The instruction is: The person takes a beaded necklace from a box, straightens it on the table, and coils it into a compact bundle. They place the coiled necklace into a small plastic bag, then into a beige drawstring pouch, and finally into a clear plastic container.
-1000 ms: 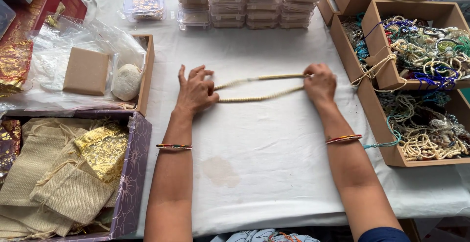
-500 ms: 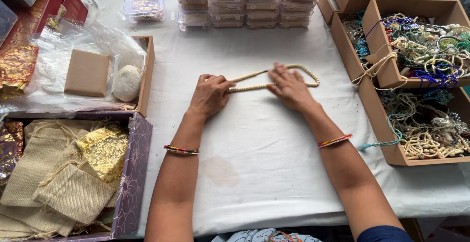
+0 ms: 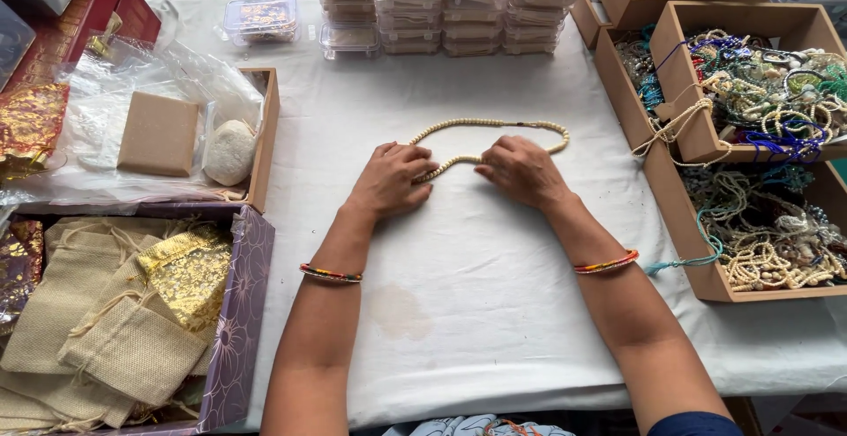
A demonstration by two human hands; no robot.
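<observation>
The white cloth-covered table (image 3: pixel 494 295) spreads under my arms, brown cardboard trays of tangled jewellery (image 3: pixel 750 224) along its right edge. Mid-table lies the long cream beaded necklace (image 3: pixel 494 124), looped flat. My left hand (image 3: pixel 393 180) and right hand (image 3: pixel 520 171) both pinch its near strand, close together. It looks light, limp and slippery; I'd grip it by the beads themselves.
</observation>
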